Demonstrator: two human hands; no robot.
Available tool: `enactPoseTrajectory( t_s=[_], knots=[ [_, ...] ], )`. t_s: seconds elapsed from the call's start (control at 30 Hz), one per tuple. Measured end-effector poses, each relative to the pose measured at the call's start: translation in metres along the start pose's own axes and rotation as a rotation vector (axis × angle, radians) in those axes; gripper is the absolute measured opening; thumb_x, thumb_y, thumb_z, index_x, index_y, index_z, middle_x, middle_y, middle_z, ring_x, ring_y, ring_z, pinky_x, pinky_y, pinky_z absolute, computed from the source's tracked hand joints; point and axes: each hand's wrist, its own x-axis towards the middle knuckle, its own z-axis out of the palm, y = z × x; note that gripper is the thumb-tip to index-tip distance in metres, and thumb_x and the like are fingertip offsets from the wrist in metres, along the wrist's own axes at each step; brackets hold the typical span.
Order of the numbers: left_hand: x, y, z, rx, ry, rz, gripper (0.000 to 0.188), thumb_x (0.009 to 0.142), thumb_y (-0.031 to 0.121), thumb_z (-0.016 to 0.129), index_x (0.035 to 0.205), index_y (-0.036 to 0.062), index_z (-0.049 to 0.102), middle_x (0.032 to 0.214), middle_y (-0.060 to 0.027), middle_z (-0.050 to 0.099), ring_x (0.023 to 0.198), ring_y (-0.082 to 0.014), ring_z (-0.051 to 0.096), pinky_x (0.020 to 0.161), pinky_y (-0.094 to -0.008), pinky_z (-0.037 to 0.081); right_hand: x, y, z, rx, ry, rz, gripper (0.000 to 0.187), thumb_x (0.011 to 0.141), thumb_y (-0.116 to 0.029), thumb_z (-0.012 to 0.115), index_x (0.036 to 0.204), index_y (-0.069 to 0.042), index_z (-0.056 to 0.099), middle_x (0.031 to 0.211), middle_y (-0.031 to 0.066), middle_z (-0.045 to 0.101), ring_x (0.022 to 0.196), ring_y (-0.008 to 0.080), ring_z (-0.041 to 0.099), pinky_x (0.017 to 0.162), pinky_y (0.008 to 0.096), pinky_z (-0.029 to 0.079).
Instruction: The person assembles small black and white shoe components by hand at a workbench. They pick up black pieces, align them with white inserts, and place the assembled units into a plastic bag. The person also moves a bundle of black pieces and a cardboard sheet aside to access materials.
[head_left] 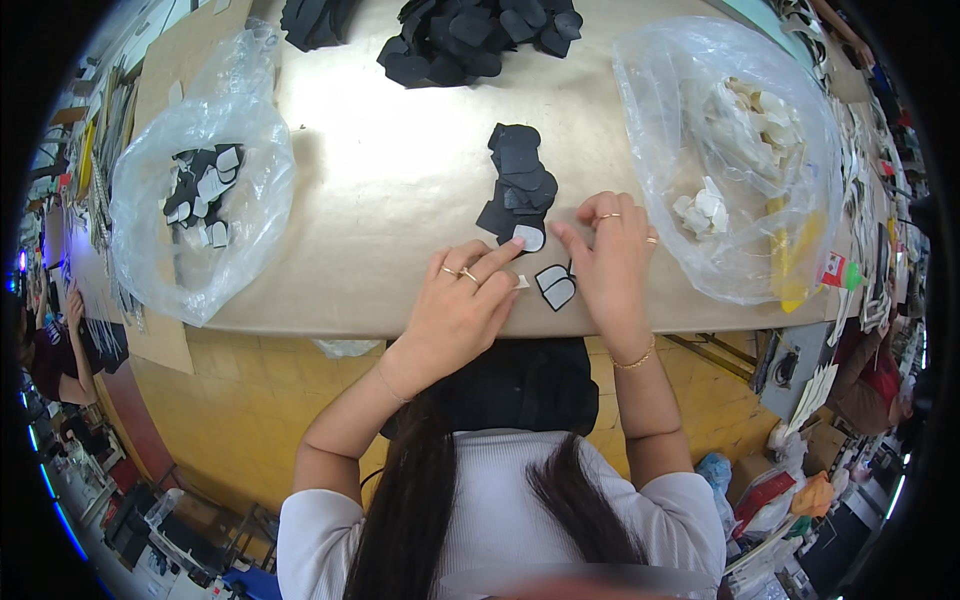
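My left hand [458, 298] reaches in from the lower left, its index fingertip on a white rounded patch [529, 238]. That patch lies on a black piece at the near end of an overlapping row of black rounded pieces [522, 170]. A small white scrap [521, 282] shows at the tips of its other, curled fingers and appears pinched there. My right hand [614, 268] is just right of the row, thumb and fingers apart with nothing visible between them. Beside its palm lie black pieces with white rounded patches on top [555, 287], partly overlapping.
A large heap of black pieces [475, 38] and a smaller stack [315, 22] lie at the far side. A clear plastic bag [135, 215] at left holds black and white pieces; another [655, 150] at right holds crumpled whitish paper. The table's front edge [300, 332] is near my wrists.
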Motion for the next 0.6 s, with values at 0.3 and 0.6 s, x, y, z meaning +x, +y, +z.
enactPoseTrajectory(
  t_s=[0.3, 0.6],
  knots=[
    [-0.003, -0.006, -0.005, -0.271, 0.11, -0.099, 0.016, 0.085, 0.008, 0.071, 0.096, 0.005, 0.06, 0.13, -0.0113, 0.063, 0.114, -0.0296, 0.058, 0.1, -0.0412, 0.038, -0.005, -0.004, -0.002, 0.271, -0.16, -0.139, 0.029, 0.076, -0.015, 0.082, 0.102, -0.008, 0.07, 0.094, 0.0039, 0.059, 0.094, 0.0226, 0.057, 0.088, 0.0361, 0.038],
    [-0.004, -0.005, -0.003, -0.306, 0.133, -0.166, 0.015, 0.086, 0.007, 0.069, 0.097, 0.0047, 0.059, 0.128, -0.015, 0.063, 0.115, -0.0313, 0.057, 0.1, -0.0417, 0.038, -0.006, -0.012, 0.002, 0.288, -0.185, -0.207, 0.027, 0.076, -0.015, 0.081, 0.101, -0.012, 0.069, 0.094, 0.0024, 0.057, 0.093, 0.0222, 0.056, 0.086, 0.0367, 0.036]
  ],
)
